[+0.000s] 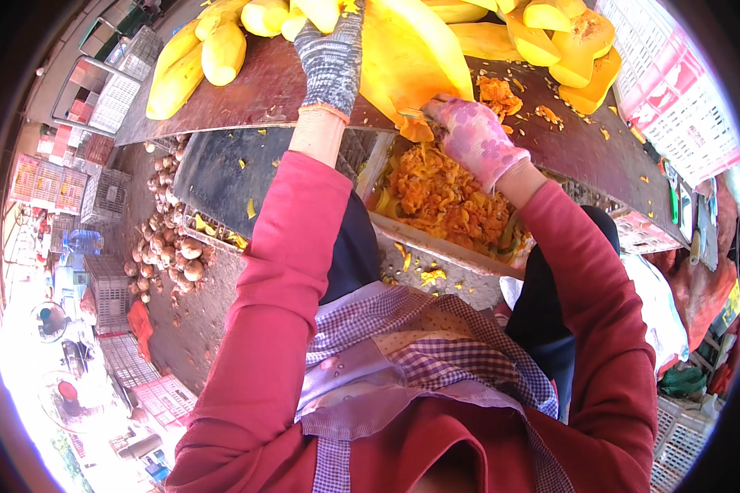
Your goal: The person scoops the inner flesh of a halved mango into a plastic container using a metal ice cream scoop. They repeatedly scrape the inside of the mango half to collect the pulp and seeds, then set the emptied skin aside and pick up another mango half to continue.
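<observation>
A large peeled pumpkin half (407,55), bright yellow, lies over the near edge of the dark red table top (256,80). My left hand (333,65), in a grey knit glove, grips its left side; the fingertips run to the picture's top edge. My right hand (478,135), in a pink flowered glove, is curled at the pumpkin's near end. Between its fingers shows the pale edge of a small tool (413,113), mostly hidden. Orange flesh (416,130) hangs just under that edge. Below stands a crate (435,237) full of orange pulp and peelings (450,194).
Peeled whole pumpkins (176,74) lie at the table's left, cut pieces (583,49) at the right by a pink-white crate (684,86). Scooped pulp (498,97) and seeds dot the table. Onions (172,252) cover the floor at left. A knife (695,246) is at the right edge.
</observation>
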Motion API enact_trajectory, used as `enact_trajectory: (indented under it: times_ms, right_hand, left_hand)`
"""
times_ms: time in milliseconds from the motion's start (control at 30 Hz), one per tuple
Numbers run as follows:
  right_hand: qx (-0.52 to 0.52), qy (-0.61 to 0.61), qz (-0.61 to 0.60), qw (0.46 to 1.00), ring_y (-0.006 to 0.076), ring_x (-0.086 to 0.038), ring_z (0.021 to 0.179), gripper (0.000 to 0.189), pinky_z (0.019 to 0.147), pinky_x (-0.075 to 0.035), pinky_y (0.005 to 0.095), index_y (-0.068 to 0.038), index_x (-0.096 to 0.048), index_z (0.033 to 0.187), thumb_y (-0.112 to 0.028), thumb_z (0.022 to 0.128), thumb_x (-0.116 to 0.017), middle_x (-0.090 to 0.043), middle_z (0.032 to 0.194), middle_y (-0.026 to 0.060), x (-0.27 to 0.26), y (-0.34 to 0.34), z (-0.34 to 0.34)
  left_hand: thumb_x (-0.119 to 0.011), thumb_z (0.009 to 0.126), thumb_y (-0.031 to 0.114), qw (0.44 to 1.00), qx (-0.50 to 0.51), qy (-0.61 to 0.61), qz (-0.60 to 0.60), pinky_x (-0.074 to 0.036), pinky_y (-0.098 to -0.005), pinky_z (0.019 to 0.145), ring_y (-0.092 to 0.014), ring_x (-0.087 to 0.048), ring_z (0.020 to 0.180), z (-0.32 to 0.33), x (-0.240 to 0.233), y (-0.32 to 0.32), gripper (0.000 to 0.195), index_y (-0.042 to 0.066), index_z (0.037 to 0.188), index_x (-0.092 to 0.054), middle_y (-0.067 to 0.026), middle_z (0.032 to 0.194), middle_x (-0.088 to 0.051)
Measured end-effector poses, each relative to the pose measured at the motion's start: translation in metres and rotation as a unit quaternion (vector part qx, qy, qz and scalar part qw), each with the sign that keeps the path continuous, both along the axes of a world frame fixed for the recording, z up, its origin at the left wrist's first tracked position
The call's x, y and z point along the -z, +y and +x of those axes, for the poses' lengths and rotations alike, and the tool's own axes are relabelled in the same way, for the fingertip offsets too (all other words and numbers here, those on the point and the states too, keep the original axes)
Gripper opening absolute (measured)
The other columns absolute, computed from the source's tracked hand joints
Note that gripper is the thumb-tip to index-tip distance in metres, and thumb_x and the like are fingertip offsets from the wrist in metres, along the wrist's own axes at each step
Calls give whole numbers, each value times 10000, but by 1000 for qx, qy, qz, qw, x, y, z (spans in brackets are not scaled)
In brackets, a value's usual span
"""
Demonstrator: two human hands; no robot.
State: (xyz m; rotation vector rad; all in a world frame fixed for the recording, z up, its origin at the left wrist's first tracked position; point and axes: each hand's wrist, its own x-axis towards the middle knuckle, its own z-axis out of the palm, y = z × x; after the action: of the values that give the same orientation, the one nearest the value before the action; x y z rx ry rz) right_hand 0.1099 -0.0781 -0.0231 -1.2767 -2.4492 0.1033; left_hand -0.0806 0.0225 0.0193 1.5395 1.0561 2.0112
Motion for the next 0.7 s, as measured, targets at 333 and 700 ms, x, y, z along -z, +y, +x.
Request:
enact_trajectory:
  times_ms: [333,700]
  right_hand:
    - [67,73,-48,994,354,-601,995,339,856,-484,433,-55,-606,1065,5,737,-546,-634,998,174,17,-18,-2]
    - [25,106,13,994,357,-608,965,227,842,-493,427,-38,-611,1013,-89,810,-523,-639,1023,163,21,5,-4]
  left_hand:
    - [-703,825,78,998,-8,50,-34,-499,-307,750,-184,-611,879,23,-18,-20,310,-29,1090,-586,-94,979,-655]
    - [-703,808,53,995,81,-38,36,-499,-313,756,-179,-614,852,13,-10,0,248,-18,1029,-614,-69,952,-669]
